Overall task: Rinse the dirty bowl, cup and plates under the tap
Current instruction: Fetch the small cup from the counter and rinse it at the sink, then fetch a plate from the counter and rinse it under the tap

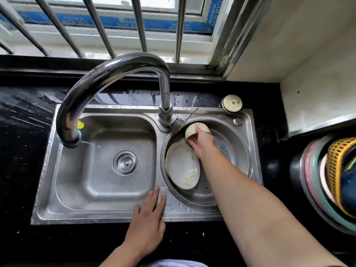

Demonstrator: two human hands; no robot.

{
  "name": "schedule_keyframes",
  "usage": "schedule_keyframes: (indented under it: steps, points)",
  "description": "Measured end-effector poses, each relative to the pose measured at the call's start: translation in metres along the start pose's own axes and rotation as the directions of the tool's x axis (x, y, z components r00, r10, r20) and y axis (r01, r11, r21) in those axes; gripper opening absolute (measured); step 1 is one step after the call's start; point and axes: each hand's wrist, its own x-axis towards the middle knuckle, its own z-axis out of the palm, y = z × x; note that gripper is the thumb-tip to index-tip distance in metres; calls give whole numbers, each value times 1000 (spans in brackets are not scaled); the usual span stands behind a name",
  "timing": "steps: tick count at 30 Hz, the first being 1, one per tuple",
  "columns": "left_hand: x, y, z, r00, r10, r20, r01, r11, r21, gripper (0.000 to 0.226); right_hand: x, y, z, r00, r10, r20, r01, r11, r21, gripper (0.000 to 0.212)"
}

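A dirty white plate [182,166] with food smears leans in the round right basin [238,143] of the steel sink. Behind it sits a cream bowl [194,128], and my right hand [201,144] is shut on its rim, thumb on top and fingers at its near side. My left hand [149,218] lies flat and open on the sink's front ledge between the two basins. The chrome tap [107,74] arches over to the left, and its spout hangs over the square left basin [107,157]. A thin trickle leaves the spout. Any cup is hidden from me.
A round cream lid [232,104] rests on the sink's back right corner. Stacked plastic basins and a yellow basket [335,170] stand on the black counter at the right. Window bars run behind the sink. A yellow item [80,124] peeks from behind the spout.
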Motion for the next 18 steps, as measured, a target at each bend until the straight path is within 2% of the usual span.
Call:
schedule_keyframes:
  steps: [6, 10, 12, 15, 18]
  points:
    - [-4, -4, -13, 998, 17, 53, -16, 999, -33, 76, -7, -1, 0, 999, 26, 38, -25, 999, -27, 56]
    - [-5, -12, -21, 996, 90, 26, -90, 996, -12, 72, -32, 0, -19, 995, 43, 95, -35, 995, -92, 50]
    - [-7, -17, -22, 990, 140, 5, -140, 990, -18, 73, -54, 6, -39, 997, 16, 75, -5, 990, -142, 43]
    - [-14, -24, -24, 978, 206, -31, -207, 978, -24, 65, -92, 26, -81, 999, -32, 25, 35, 987, -159, 13]
    - [-18, -30, -25, 954, 278, -116, -283, 959, -28, 40, -129, 66, -130, 988, -97, -123, 67, 971, -228, 16]
